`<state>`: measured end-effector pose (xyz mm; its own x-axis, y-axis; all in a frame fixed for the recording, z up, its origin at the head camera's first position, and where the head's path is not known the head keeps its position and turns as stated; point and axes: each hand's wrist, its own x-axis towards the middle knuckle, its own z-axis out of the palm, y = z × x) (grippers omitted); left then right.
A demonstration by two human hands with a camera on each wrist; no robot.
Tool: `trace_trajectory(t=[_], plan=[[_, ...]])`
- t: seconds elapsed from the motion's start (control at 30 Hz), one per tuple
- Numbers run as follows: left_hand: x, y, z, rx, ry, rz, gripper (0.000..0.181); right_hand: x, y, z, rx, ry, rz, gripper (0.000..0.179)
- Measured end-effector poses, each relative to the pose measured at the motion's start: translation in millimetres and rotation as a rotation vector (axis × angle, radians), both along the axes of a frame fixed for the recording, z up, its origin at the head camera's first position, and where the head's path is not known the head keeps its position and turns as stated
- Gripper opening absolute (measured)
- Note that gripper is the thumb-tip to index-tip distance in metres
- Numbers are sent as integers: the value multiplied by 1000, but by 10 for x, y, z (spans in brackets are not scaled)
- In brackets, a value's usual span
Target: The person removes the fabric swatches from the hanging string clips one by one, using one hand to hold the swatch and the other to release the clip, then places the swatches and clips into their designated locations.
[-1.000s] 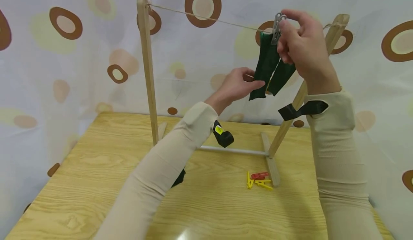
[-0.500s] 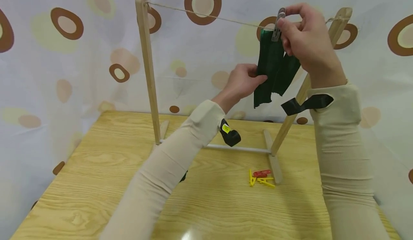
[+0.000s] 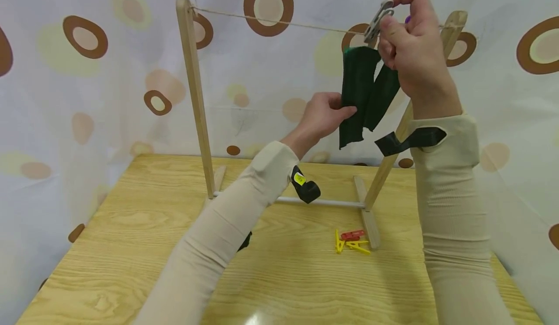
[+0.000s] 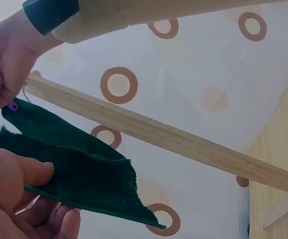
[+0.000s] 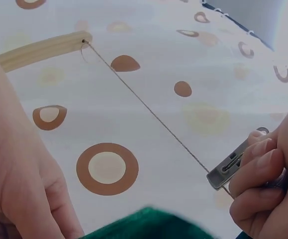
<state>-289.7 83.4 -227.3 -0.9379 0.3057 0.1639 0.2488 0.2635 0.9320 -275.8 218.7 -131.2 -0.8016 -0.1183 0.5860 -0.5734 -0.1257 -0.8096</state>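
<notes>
My left hand (image 3: 320,115) pinches a dark green piece of cloth (image 3: 355,89) at its left edge, thumb in front and fingers behind. Two flaps of this cloth hang side by side, like the legs of small trousers. A grey clothespin (image 3: 376,23) is pinched by its handles in my right hand (image 3: 415,53), thumb on one side and fingers on the other. Its tip overlaps the string (image 5: 153,114) in the right wrist view, above the top edge of the left flap. At the cloth's other top corner, close under my right hand, shows a purple clothespin (image 4: 12,106), mostly hidden.
The string spans a wooden left post (image 3: 194,97) and a slanting right post (image 3: 388,165). A white rod (image 3: 327,202) joins them low down. Red clothespins (image 3: 352,235) and yellow clothespins (image 3: 358,246) lie by the right foot. Dark cloth (image 3: 246,241) shows beside my left sleeve.
The grey clothespin has come up off the cloth, and the left flap's top edge now hangs below the string. My right hand has risen and tilted; my left hand keeps its hold.
</notes>
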Motion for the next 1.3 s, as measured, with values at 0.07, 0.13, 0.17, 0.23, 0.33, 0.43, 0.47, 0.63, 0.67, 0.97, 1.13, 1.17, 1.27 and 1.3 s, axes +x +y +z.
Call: trace_trajectory(t=[0.07,0.13,0.17,0.23,0.33,0.43,0.47,0.63,0.67,0.97,1.13,1.17,1.27,1.3], plan=[[2,-9,0,2,-2,2,21,1,-9,4,-36,4,21,22],[13,-19,-4,1,-5,3,19,-3,-16,9,-76,5,45,22],[17,-24,-9,2,-4,4,18,-4,-19,13,-96,5,60,21],[25,-33,-24,-7,-2,15,17,-5,-26,22,-147,-1,105,18],[33,-48,-51,-24,-4,44,17,2,-37,24,-219,-24,163,16],[30,-60,-80,-42,-2,63,18,18,-37,17,-296,-48,213,16],[27,-62,-87,-42,-3,62,18,23,-33,16,-319,-53,226,16],[10,-70,-112,-47,4,57,18,40,-8,12,-411,-62,276,16],[9,-72,-116,-49,4,57,18,43,-6,9,-418,-65,279,17],[-8,-136,-110,-87,52,64,18,61,-13,-40,-370,-58,307,17],[21,-186,-159,-72,28,52,20,87,8,-127,-365,-63,336,20],[31,-195,-177,-73,19,49,21,96,12,-149,-364,-64,347,20],[60,-215,-233,-70,7,34,20,132,18,-208,-370,-58,368,19],[65,-218,-249,-69,12,29,20,144,17,-226,-369,-51,371,18]])
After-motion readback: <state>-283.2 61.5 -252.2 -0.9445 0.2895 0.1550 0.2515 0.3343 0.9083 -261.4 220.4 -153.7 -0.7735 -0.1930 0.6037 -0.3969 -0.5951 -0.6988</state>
